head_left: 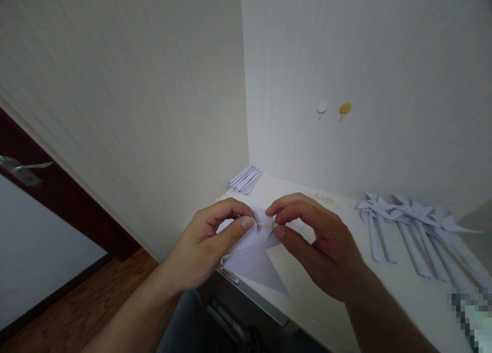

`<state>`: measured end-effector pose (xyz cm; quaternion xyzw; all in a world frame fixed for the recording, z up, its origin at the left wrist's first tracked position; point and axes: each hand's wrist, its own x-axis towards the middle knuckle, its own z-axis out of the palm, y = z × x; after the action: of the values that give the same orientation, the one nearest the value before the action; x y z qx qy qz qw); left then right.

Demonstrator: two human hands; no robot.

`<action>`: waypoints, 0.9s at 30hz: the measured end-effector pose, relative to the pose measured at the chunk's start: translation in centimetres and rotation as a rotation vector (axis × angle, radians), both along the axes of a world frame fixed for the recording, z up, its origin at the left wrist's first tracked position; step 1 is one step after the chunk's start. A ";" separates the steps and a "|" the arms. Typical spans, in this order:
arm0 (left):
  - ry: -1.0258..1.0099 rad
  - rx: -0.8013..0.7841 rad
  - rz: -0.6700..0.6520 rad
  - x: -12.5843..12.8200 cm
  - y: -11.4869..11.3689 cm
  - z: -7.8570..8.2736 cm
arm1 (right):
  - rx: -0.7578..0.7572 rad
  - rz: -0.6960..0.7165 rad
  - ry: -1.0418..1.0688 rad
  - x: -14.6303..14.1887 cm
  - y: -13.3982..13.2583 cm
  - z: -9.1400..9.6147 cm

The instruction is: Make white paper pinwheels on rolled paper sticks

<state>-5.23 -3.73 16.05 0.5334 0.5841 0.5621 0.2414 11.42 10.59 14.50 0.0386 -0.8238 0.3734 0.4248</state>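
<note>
My left hand (pixel 209 243) and my right hand (pixel 321 245) meet over the near corner of a white desk (pixel 407 302). Both pinch a folded pale lilac paper piece (pixel 255 258) whose point hangs down past the desk edge. A thin yellowish rubber band (pixel 265 223) is stretched between the fingertips of the two hands, across the top of the paper. The thumb and forefinger of each hand are pressed together on the band and paper.
A row of several finished lilac paper pinwheels (pixel 411 225) on folded paper sticks lies on the desk to the right. A bundle of folded paper strips (pixel 245 179) sits in the wall corner. Two round pins (pixel 333 108) are on the wall. A drawer (pixel 249 296) hangs below the desk edge.
</note>
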 end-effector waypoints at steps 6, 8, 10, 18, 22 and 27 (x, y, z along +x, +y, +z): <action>0.027 -0.015 -0.030 -0.1 -0.3 0.2 | 0.031 0.003 0.005 -0.1 -0.1 0.2; 0.036 -0.015 -0.037 -0.1 -0.3 0.3 | 0.037 0.008 0.003 -0.1 -0.2 0.2; 0.022 -0.023 -0.051 -0.1 -0.4 0.3 | 0.043 0.013 -0.002 0.0 -0.2 0.2; -0.121 -0.106 -0.086 -0.1 -0.6 0.6 | 0.085 0.051 -0.060 0.4 -0.1 0.4; -0.234 -0.158 -0.104 0.0 -0.7 0.7 | 0.105 0.048 -0.076 0.4 -0.1 0.5; -0.318 -0.176 -0.124 0.2 -0.4 1.0 | 0.111 0.047 -0.080 0.4 -0.1 0.4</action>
<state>-5.02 -4.17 17.00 0.4496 0.5517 0.5700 0.4106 11.86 10.46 14.92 0.0666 -0.8584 0.3384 0.3798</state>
